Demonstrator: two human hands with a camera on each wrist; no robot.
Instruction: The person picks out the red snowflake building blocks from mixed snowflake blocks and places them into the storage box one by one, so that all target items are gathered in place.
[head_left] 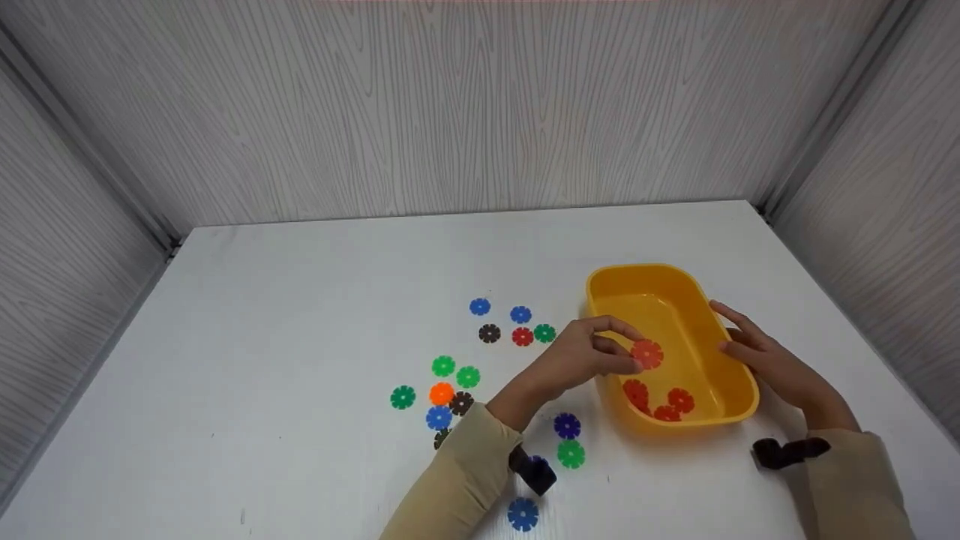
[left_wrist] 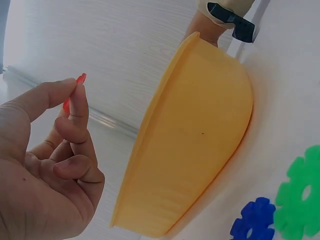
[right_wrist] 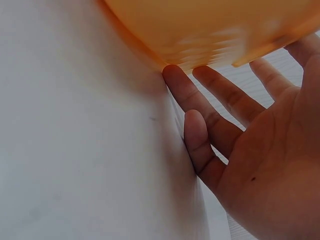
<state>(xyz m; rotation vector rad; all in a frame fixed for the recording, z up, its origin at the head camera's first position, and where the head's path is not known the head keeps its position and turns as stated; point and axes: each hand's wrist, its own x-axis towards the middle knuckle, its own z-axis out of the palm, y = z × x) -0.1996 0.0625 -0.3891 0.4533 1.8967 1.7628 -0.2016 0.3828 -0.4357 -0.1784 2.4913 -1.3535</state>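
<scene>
In the head view my left hand (head_left: 581,352) pinches a red notched plastic disc (head_left: 647,354) between thumb and fingertips, above the yellow basin (head_left: 739,390). The left wrist view shows that disc (left_wrist: 81,78) edge-on, with the other fingers curled loosely. Several red discs (head_left: 681,400) lie inside the basin at its near end. My right hand (head_left: 780,367) is at the basin's right side. Its fingers (right_wrist: 220,87) are extended and spread, and some fingertips touch the outer wall in the right wrist view.
On the white table (head_left: 262,322), left of the basin, lie several loose notched discs, among them a blue disc (head_left: 480,306), an orange disc (head_left: 442,394), a red disc (head_left: 523,337) and a green disc (head_left: 571,454). Wood-grain panels (head_left: 450,112) enclose the table's back and sides.
</scene>
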